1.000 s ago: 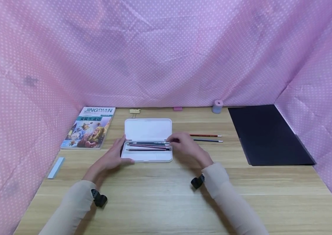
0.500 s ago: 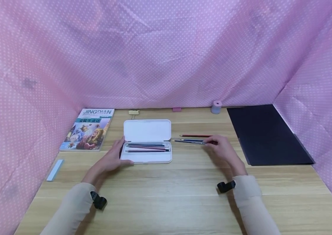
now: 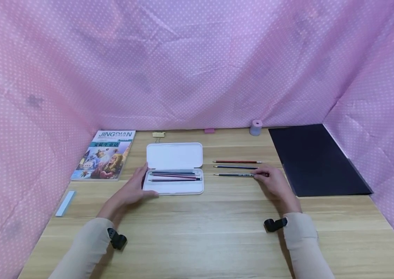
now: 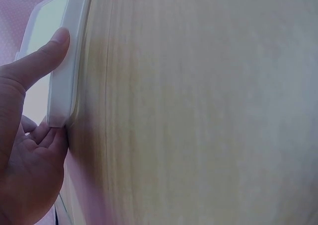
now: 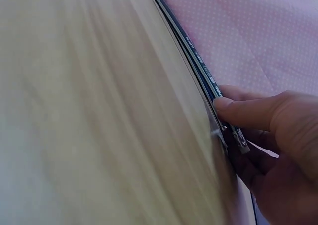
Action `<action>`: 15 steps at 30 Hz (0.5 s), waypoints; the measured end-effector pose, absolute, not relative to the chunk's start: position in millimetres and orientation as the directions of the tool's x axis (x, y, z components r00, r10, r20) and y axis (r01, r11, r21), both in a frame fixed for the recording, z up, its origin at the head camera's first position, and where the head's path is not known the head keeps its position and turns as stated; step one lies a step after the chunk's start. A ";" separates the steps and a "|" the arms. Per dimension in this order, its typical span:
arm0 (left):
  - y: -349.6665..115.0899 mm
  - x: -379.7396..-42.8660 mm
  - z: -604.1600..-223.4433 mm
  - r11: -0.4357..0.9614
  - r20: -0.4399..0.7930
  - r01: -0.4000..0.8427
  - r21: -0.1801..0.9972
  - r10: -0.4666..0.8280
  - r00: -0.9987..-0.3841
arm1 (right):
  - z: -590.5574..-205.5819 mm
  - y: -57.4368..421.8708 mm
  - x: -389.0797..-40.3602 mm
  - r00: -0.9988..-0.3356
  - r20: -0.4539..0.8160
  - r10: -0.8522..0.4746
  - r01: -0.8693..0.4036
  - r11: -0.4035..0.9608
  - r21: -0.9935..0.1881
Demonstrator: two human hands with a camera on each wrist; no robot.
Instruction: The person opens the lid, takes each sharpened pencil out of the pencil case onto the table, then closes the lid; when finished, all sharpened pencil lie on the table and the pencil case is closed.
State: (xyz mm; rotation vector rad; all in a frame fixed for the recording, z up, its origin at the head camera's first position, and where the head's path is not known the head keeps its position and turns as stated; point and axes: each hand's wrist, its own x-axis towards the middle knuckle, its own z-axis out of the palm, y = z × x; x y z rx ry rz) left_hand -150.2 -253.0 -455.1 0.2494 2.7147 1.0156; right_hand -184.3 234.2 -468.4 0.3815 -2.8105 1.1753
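Observation:
A white pencil case (image 3: 183, 189) lies with its lid (image 3: 174, 155) folded back and several pencils (image 3: 176, 178) inside. My left hand (image 3: 132, 188) grips its left end, the thumb along the front edge and the fingers at the side, as the left wrist view also shows. To the right of the case, my right hand (image 3: 275, 182) pinches a dark pencil (image 3: 233, 175) near its back end, between thumb and fingers. This pencil lies level, low over the table or touching it; I cannot tell which. Behind it, side by side, lie a dark blue pencil (image 3: 235, 167) and a red pencil (image 3: 236, 161).
A magazine (image 3: 104, 155) and a light blue strip (image 3: 66, 203) lie on the left. Along the back stand a binder clip (image 3: 159, 135), a pink block (image 3: 209, 131) and a small pink-and-blue cylinder (image 3: 256, 128). A black folder (image 3: 317, 161) covers the right side of the wooden table (image 3: 197, 232).
My right hand has taken a dark pencil from the case and carried it right, in front of the two pencils on the table. My left hand has stayed on the case.

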 end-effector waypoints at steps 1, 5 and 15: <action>-253.1 -150.0 -455.3 0.746 -0.157 0.077 0.661 0.238 -0.959 | -469.2 234.4 -185.0 -0.965 0.167 -0.201 -0.260 0.674 -0.692; -253.1 -150.0 -455.3 0.749 -0.156 0.079 0.658 0.238 -0.959 | -472.0 233.1 -186.1 -0.963 0.190 -0.190 -0.269 0.667 -0.695; -253.0 -149.8 -454.9 0.744 -0.163 0.066 0.664 0.230 -0.960 | -477.3 230.6 -187.2 -0.969 0.205 -0.137 -0.242 0.686 -0.686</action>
